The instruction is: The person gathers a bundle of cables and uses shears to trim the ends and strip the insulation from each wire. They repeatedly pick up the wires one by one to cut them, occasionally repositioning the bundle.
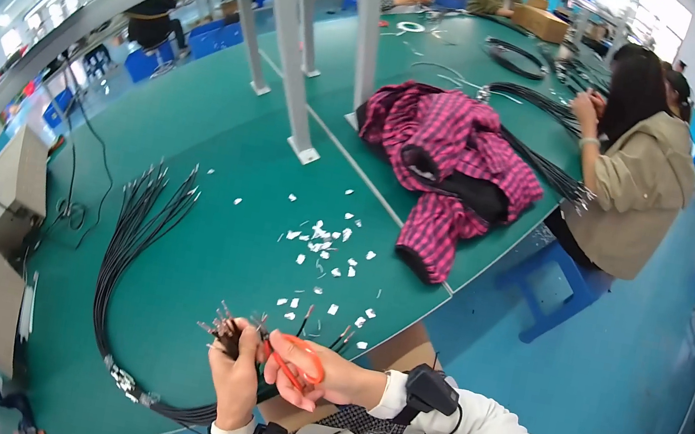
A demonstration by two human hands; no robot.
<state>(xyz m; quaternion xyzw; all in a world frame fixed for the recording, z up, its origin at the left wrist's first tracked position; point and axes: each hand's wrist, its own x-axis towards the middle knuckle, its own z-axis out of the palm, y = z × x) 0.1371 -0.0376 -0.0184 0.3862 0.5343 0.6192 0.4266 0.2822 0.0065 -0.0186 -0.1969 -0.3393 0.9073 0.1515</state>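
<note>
My left hand (234, 376) is closed around the ends of several thin black cables (228, 337), whose stripped, reddish tips stick out above the fingers. My right hand (337, 379) grips a pair of scissors with orange handles (313, 362), right beside the left hand; the blades are mostly hidden. A long bundle of black cables (104, 295) curves over the green table to the left, its loose ends fanned out at the far side. Small white scraps (325, 239) lie scattered beyond my hands.
A pink and black checked jacket (462, 144) lies on the green table (169, 279) at the right. Grey metal posts (287, 58) stand behind. A co-worker in a tan jacket (638, 175) sits on a blue stool (548, 290). Beige boxes (15, 191) stand at left.
</note>
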